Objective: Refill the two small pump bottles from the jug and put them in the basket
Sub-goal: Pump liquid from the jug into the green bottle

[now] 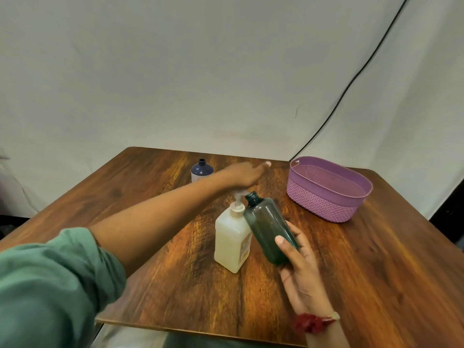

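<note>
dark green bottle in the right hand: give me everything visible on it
The translucent dark green plastic bottle is cylindrical with rounded shoulders and a threaded neck; no cap or pump, mouth open. No liquid level can be made out. It is off the wooden table, tilted, neck up and left, base toward the person. The right hand has its grip round the lower half, thumb across the front. Its shoulder overlaps the white square pump jug in view; contact cannot be told.

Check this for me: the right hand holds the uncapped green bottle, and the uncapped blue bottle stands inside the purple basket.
Not right. The head view shows the blue bottle standing on the table, apart from the purple basket. The rest holds: the right hand holds the uncapped green bottle.
</note>
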